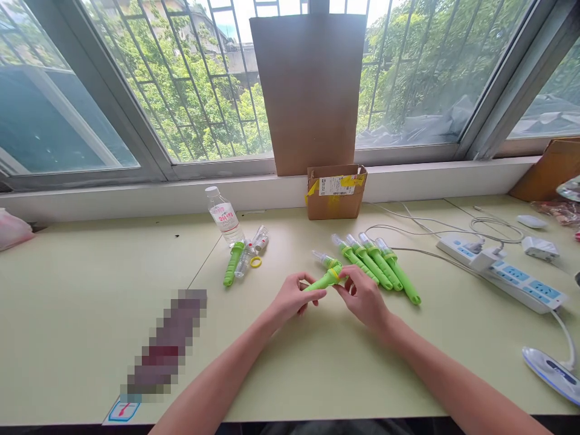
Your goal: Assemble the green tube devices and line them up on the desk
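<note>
A person holds a green handle (322,281) just above the table (344,374), about midway between its near and far edges and to the right of its lengthwise middle. The long axis lies aslant: the plain end points left and toward the near edge, the wider end with its yellow ring points right and toward the far edge, tipped up a little. The left hand (292,296) has its fingers closed round the plain end; the right hand (362,293) pinches the ringed end between thumb and fingers. Just beyond, a clear-tipped green stick (325,260) is partly hidden by the held one. Four capped green sticks (378,266) lie side by side right of it, clear tips toward the far edge, handles slanting toward the near right corner. Toward the left edge lie another green handle (232,266), clear tubes (243,261) and a loose yellow ring (255,261), near an upright bottle (225,217)
</note>
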